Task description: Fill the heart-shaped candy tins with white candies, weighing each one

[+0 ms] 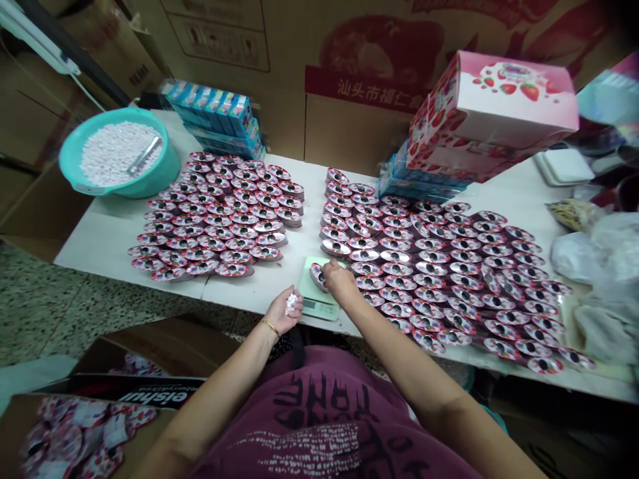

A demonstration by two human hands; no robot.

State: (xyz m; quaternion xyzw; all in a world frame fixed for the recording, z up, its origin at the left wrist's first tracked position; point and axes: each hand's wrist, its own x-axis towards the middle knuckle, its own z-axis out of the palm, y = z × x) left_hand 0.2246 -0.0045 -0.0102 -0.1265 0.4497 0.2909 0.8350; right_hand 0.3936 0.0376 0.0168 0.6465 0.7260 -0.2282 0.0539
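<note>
My left hand (283, 310) is cupped palm up at the table's front edge, with a small heap of white candies (291, 303) in it. My right hand (339, 279) reaches over a small pale green scale (313, 296) and its pinched fingers touch a round red and pink pack (318, 275) that rests tilted on the scale. Several matching packs lie in overlapping rows to the left (214, 216) and to the right (439, 266) of the scale.
A teal basin (167, 169) of white candies with a metal scoop stands at the table's far left. Blue boxes (219, 110) and pink strawberry cartons (499, 110) sit at the back. Plastic bags (599, 266) lie at right. Open cardboard boxes (90, 426) stand on the floor.
</note>
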